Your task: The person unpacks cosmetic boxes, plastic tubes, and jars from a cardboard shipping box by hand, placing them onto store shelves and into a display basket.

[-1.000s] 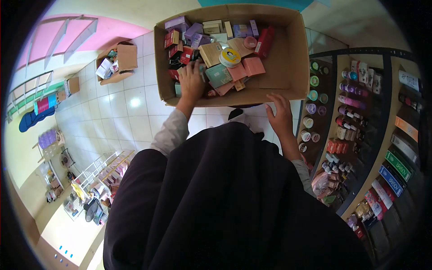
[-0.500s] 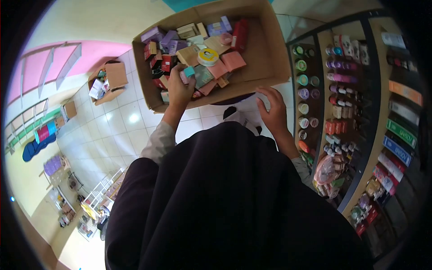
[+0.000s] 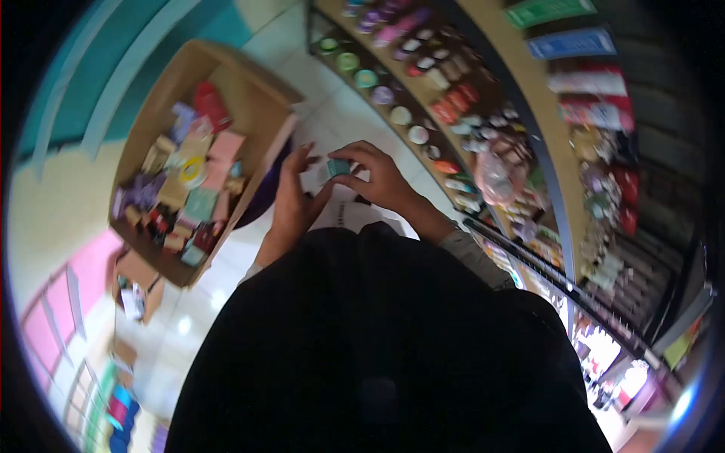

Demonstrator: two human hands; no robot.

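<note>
A small teal and white item [image 3: 337,167] is between the fingers of my right hand [image 3: 374,177], in front of my body. Just left of it, my left hand [image 3: 293,192] has its thumb and fingers apart and appears to hold nothing. The large cardboard box [image 3: 260,155] stands at the left, tilted in view, with many small cartons inside. Among them lie a round yellow and white container [image 3: 192,173], a red pack [image 3: 211,107], a pale green carton [image 3: 201,204] and pink cartons [image 3: 225,146].
Shelves [image 3: 521,113] packed with jars, bottles and boxes run along the right. A smaller open cardboard box [image 3: 143,283] sits on the tiled floor [image 3: 189,317] at lower left. A purple round object [image 3: 260,200] shows beside the large box.
The view has turned toward the shelves, and the large box now appears farther left. My left hand has left the box, and the teal item is now in my right hand.
</note>
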